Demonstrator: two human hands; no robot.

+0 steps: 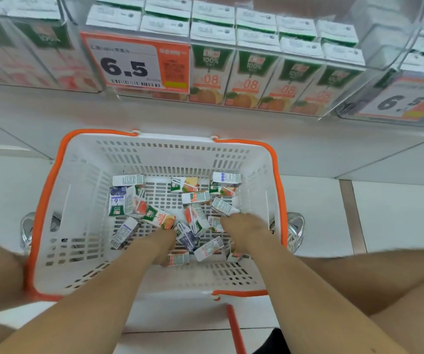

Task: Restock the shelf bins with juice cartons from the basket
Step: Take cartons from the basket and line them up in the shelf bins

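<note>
Here, left hand (163,242) and right hand (241,226) reach among juice cartons (158,217) inside the basket (78,175), finger closure indiscernible; best grasp cartons by their sides.

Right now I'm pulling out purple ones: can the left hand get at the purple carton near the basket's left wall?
Probably yes: the left hand is inside the basket, and the purple carton lies face up to its left, nothing covering it.

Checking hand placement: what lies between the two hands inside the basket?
Head view: a few loose juice cartons, one purple, lie between the left hand and the right hand on the basket floor.
</note>
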